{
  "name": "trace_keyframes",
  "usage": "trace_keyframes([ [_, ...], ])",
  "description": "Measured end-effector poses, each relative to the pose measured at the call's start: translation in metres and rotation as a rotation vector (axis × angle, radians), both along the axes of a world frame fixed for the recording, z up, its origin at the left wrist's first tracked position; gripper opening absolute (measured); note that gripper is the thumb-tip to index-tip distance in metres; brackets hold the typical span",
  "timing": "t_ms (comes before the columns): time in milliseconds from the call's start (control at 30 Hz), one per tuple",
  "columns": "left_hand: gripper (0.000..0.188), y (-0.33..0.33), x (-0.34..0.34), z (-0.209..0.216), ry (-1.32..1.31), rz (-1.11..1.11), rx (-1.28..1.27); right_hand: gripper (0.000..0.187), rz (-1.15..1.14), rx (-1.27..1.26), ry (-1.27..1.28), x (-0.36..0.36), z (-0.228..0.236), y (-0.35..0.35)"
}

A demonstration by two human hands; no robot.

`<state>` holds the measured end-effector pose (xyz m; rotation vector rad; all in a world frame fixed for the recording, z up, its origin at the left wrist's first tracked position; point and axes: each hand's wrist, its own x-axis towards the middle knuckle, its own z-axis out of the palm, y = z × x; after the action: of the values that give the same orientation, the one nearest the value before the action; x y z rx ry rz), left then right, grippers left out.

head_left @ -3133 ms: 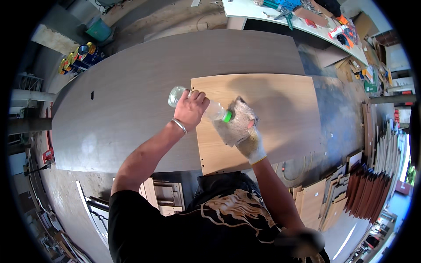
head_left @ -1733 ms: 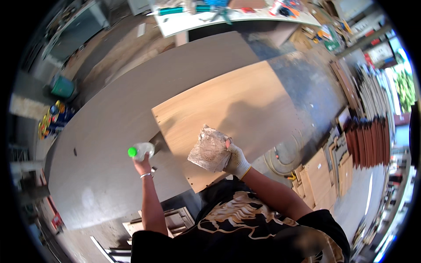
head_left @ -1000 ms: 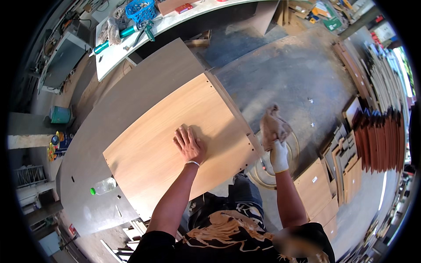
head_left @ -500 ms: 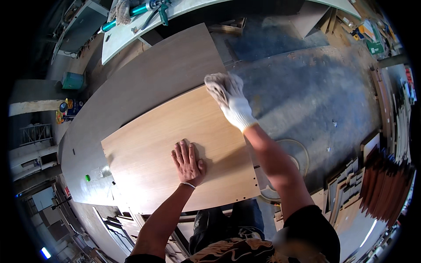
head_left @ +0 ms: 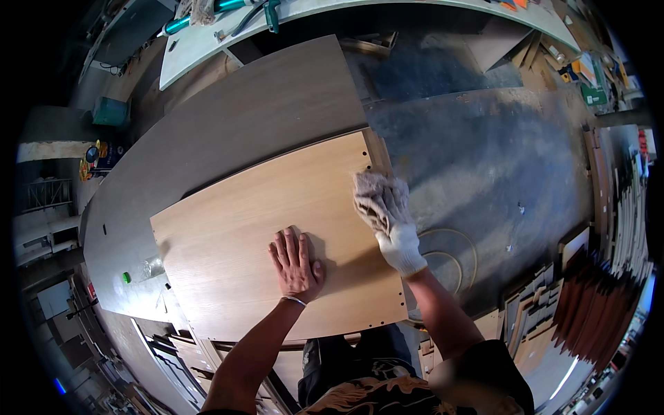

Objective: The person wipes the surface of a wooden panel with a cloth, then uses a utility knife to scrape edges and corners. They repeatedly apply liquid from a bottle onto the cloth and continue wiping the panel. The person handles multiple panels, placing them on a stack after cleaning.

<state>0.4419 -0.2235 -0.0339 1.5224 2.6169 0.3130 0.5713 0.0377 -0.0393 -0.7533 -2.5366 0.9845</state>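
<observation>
The pale wood board [head_left: 283, 213] lies flat in front of the person, its near edge by the legs and its left part beside a bottle [head_left: 150, 268] that lies on the large grey panel [head_left: 256, 111]. The left hand [head_left: 297, 270] rests palm down near the middle of the board, fingers straight and a little spread, with hold of nothing. The right hand [head_left: 401, 247], in a white glove, has a bunched cloth [head_left: 380, 199] in its grasp at the board's right edge; the fingers look curled into the cloth, though their tips are hidden, so how tightly they close I cannot tell. The board looks stiff and probably fairly heavy for one hand, with a smooth face that could turn slippery if damp and corners that could chip if knocked. Two opposite edges seem the best place to take hold of it, away from the small dark holes by the right edge and with thumbs on top; another layer shows under its far right corner, so fingers would need to catch only the upper one. The cloth looks light, soft and limp, hard to damage, and best gripped as a wad from its near end.
</observation>
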Motion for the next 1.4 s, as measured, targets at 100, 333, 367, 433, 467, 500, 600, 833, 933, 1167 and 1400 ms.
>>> trace_keyframes([
  [100,0.083,0.002,0.002,-0.001,-0.037,0.000,-0.017,0.057,-0.069,0.120,0.013,-0.003,-0.023,0.004],
  [333,0.084,0.009,0.006,-0.005,-0.013,-0.026,0.012,0.057,-0.165,-0.128,-0.038,-0.041,-0.017,0.053],
  [367,0.084,0.000,0.004,-0.003,-0.017,-0.005,0.001,0.057,-0.094,-0.102,-0.024,-0.022,-0.019,0.026],
  [433,0.083,-0.004,0.001,-0.004,-0.013,0.013,0.005,0.057,0.020,-0.017,-0.001,0.029,-0.013,-0.016],
  [467,0.083,-0.002,0.002,-0.003,-0.014,0.009,0.000,0.056,0.015,0.008,-0.013,0.049,-0.007,-0.030],
  [500,0.083,0.001,0.000,-0.003,-0.014,0.008,-0.006,0.055,-0.012,-0.026,0.053,0.046,-0.014,-0.024],
  [600,0.083,0.007,0.003,-0.004,0.001,-0.015,-0.016,0.053,0.153,0.152,0.093,-0.002,0.007,0.041],
  [833,0.079,0.001,0.000,-0.005,0.087,-0.008,-0.060,0.066,0.051,-0.130,-0.029,0.077,-0.009,-0.024],
  [933,0.078,0.003,0.003,-0.005,0.080,-0.004,-0.059,0.065,0.175,0.031,-0.112,0.140,0.007,-0.061],
  [1167,0.076,0.009,0.005,-0.012,0.122,-0.017,-0.004,0.059,0.021,-0.266,-0.231,0.100,0.020,-0.020],
  [1400,0.074,0.002,-0.005,-0.017,0.178,-0.002,0.002,0.056,0.137,-0.380,-0.391,0.166,0.058,-0.064],
])
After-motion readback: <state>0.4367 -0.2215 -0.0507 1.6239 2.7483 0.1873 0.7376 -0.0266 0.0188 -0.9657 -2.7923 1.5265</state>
